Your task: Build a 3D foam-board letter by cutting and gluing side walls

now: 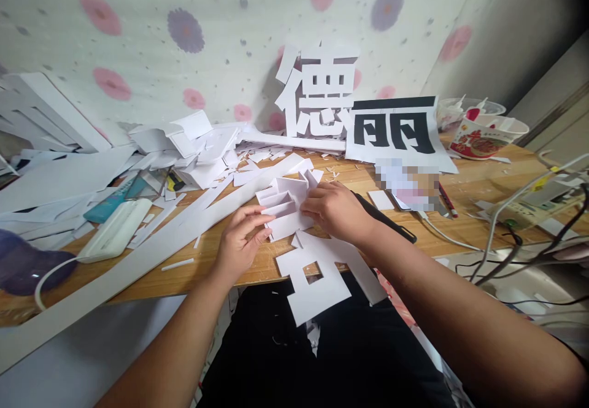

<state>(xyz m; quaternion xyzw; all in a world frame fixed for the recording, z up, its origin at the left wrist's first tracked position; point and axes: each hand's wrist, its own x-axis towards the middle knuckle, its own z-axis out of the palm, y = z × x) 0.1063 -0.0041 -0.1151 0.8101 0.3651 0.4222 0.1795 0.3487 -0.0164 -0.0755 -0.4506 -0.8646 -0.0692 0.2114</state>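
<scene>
A white foam-board cut-out character [313, 261] lies at the near edge of the wooden table [460, 224] and hangs over my lap. My left hand [242, 239] pinches the left side of its folded upper part [285, 202]. My right hand [335, 211] is closed on the right side of the same piece, fingers curled over it. Both hands hold it just above the tabletop.
A long white strip [151, 248] runs diagonally across the table. Piled white offcuts [193, 150] fill the left. A finished cut-out character [317, 92] and a printed black character sheet [396, 129] lean on the flowered wall. A paper bowl [488, 135], power strip [529, 208] and cables sit right.
</scene>
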